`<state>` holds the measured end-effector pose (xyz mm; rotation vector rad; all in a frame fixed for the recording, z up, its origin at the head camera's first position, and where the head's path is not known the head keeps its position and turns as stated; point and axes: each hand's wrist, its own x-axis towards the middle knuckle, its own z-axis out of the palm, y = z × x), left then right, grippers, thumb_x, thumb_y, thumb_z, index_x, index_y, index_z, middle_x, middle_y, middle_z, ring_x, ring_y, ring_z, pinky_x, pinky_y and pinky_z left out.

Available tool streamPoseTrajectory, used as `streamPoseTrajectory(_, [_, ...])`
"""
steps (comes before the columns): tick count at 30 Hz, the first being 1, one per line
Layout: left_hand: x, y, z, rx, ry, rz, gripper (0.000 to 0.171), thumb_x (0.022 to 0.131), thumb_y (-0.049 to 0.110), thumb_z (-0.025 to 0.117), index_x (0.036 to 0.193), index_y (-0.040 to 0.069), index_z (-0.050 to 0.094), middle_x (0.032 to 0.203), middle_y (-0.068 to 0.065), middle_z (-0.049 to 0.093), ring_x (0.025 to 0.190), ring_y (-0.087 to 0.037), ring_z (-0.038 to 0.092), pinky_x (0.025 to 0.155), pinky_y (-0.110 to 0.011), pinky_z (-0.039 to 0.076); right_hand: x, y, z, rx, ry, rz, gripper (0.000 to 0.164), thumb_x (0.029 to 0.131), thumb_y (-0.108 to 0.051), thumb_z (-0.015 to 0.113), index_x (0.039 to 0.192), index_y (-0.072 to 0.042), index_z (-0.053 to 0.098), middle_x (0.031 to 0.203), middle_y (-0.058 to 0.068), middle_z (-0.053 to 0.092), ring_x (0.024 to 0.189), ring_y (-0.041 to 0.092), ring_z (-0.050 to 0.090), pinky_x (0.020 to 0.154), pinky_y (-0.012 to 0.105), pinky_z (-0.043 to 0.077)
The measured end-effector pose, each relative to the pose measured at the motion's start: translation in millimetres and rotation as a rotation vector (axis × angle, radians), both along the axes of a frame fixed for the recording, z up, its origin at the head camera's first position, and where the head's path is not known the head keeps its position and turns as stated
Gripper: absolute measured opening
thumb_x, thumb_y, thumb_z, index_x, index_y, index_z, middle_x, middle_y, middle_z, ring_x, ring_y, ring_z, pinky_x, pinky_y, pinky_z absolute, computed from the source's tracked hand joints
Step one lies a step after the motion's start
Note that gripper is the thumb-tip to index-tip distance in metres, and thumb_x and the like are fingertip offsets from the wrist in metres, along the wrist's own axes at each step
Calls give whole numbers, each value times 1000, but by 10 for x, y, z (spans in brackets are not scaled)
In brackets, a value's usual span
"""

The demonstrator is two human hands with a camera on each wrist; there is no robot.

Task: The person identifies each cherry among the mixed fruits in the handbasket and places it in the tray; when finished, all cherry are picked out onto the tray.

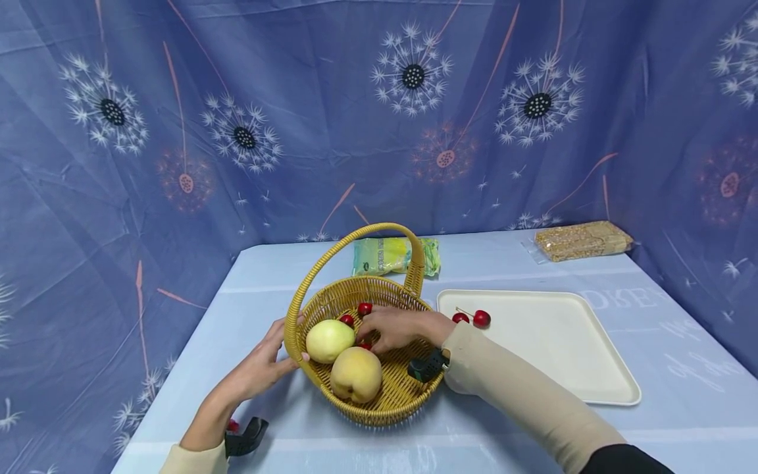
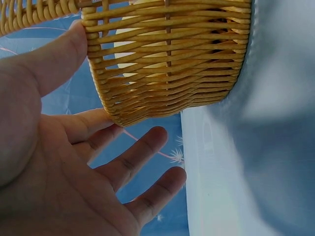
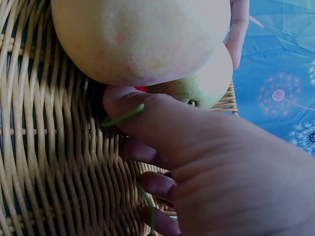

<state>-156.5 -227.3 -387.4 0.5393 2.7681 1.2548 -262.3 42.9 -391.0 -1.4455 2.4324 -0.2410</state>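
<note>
- Cherries (image 1: pixel 364 309) lie in the wicker basket (image 1: pixel 379 416), which stands upright on the bench (image 1: pixel 331 454): two toward its far side, another beside the right hand (image 1: pixel 387 329).
- That hand reaches into the basket with bent fingers; whether they grip a cherry I cannot tell. One green stem (image 3: pixel 123 116) lies across the thumb, and another shows by the lower fingers.
- Next to these fingers are a pale green pear (image 1: pixel 329 341) and, nearer the person, a yellowish peach (image 1: pixel 355 376).
- Left hand (image 1: pixel 269 359) grips the rim near the foot of the handle (image 1: pixel 379 226) with thumb and forefinger; two other fingers stick out straight, off the wicker.
- To the right, two more cherries sit on a white tray (image 1: pixel 562 355), near its left edge.
- Behind the basket lies a green-and-yellow packet (image 1: pixel 385 255); at the far right corner, a clear bag of brown food (image 1: pixel 583 241).
- Blue dandelion-print cloth (image 1: pixel 331 158) hangs behind.
</note>
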Motion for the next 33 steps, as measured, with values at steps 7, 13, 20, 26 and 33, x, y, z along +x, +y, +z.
streamPoseTrajectory(7, [11, 1, 13, 2, 0, 3, 69, 90, 27, 64, 147, 9, 29, 148, -16, 29, 140, -42, 21, 104, -71, 22, 3, -10, 0, 8, 14, 3, 30, 85, -24, 68, 115, -24, 66, 111, -6, 63, 104, 10, 46, 92, 25, 38])
streamPoseTrajectory(13, [3, -3, 11, -2, -6, 3, 70, 90, 28, 63, 148, 10, 29, 149, -16, 28, 140, -42, 21, 104, -72, 22, -10, 1, 17, -5, 14, -51, 30, 85, -29, 70, 115, -26, 66, 113, -13, 64, 101, 10, 45, 90, 24, 38])
streamPoseTrajectory(20, [-19, -12, 1, -9, -22, 11, 72, 90, 27, 64, 149, 11, 26, 150, -15, 26, 141, -42, 20, 103, -72, 21, -13, 32, 108, -69, -5, -106, 31, 84, -32, 71, 114, -24, 67, 111, -12, 66, 96, 9, 44, 89, 28, 39])
streamPoseTrajectory(26, [-8, -5, 12, -9, -30, 14, 71, 90, 28, 64, 148, 11, 27, 150, -14, 26, 141, -43, 20, 103, -72, 23, 9, 87, 258, -138, -13, -146, 35, 85, -34, 68, 118, -22, 65, 116, -9, 64, 112, 12, 48, 115, 38, 25])
streamPoseTrajectory(33, [-5, -2, 19, -1, -40, 15, 70, 90, 29, 63, 148, 12, 28, 150, -14, 26, 141, -43, 19, 103, -72, 22, 102, 219, 428, -267, 51, -160, 36, 87, -33, 67, 119, -17, 64, 118, -3, 64, 118, 17, 52, 109, 39, 36])
